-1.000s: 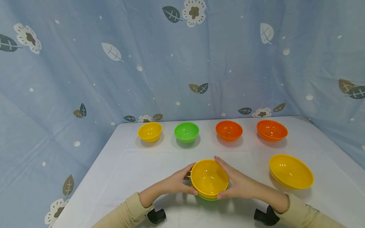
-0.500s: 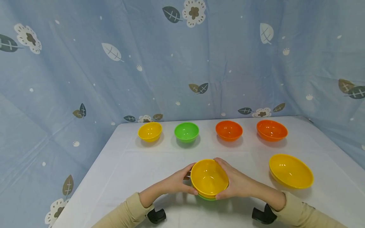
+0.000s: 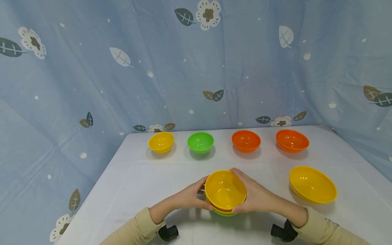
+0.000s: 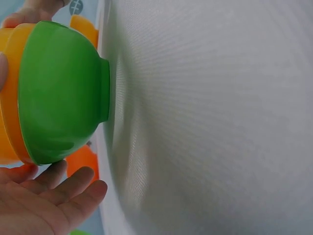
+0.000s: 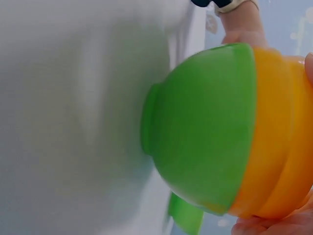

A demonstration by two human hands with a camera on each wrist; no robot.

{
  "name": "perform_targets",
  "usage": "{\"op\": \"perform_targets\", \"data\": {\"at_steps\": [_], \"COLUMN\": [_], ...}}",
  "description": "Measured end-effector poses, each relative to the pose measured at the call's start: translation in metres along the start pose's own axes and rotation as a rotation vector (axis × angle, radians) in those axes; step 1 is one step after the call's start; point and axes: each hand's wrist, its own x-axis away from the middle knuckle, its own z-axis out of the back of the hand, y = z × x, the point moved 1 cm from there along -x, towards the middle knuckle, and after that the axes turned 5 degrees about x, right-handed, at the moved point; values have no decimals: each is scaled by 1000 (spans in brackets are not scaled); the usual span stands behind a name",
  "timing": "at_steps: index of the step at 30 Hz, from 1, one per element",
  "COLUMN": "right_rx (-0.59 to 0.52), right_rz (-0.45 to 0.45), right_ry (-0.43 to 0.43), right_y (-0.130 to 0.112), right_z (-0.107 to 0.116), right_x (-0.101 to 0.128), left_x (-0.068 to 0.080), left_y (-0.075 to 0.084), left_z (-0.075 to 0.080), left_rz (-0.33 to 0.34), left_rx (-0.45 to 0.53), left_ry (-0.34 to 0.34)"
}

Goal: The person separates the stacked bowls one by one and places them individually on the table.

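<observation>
**Stack of bowls held near the front edge**

While both hands cup a stack of bowls, a yellow bowl (image 3: 225, 189) sits on top, nested over an orange one and a green bowl (image 4: 61, 90) whose foot rests on the worktop (image 3: 153, 177). The left hand (image 3: 190, 196) and right hand (image 3: 257, 195) curl round the stack's sides. Judging by this, three bowls are nested; five remain apart: small yellow (image 3: 161, 142), green (image 3: 200, 142), two orange (image 3: 246, 140) (image 3: 292, 140) and a large yellow (image 3: 312, 184).
</observation>
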Motion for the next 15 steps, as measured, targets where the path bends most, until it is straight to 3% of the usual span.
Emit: {"op": "perform_targets", "data": {"at_steps": [15], "right_rx": [67], "right_rz": [-51], "right_ry": [106], "right_y": [-9], "right_z": [27], "right_x": [8], "left_x": [0], "left_y": [2], "left_z": [-1], "left_rz": [6], "left_rx": [-28], "left_ry": [-16]}}
